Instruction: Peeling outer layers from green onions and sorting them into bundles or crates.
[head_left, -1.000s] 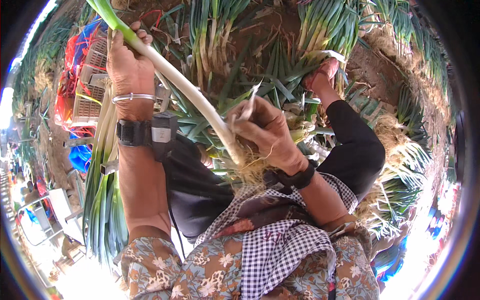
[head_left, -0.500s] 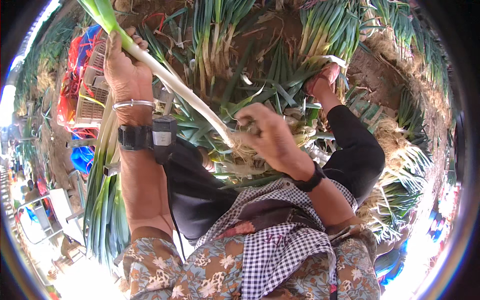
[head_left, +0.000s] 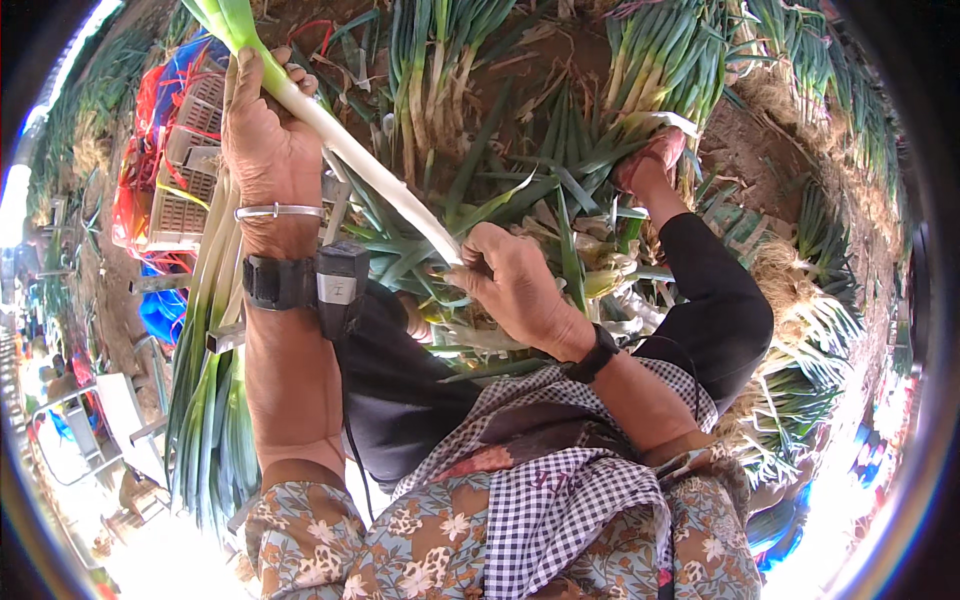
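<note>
A long green onion (head_left: 375, 172) with a thick white shank slants down from upper left to the middle. My left hand (head_left: 268, 130) is closed around it where the white turns green. At its lower end, the thumb and forefinger of my right hand (head_left: 520, 285) are pinched on the tip. The roots are hidden behind those fingers. Under my hands lies a litter of loose green leaves and pale peelings (head_left: 600, 275). Beside my left forearm lie more long green onions (head_left: 215, 400), their leaves toward me.
A beige plastic basket (head_left: 190, 150) with red and blue plastic stands at the left. Bundles of green onions (head_left: 665, 60) stand ahead on brown soil. More bundles with bushy roots (head_left: 790, 290) lie at the right, past my bent leg (head_left: 715, 290). A white metal-framed seat (head_left: 125, 425) stands lower left.
My right hand has stopped its blurred motion and closed on the onion's root end, covering the roots. My left hand and the onion have shifted slightly right.
</note>
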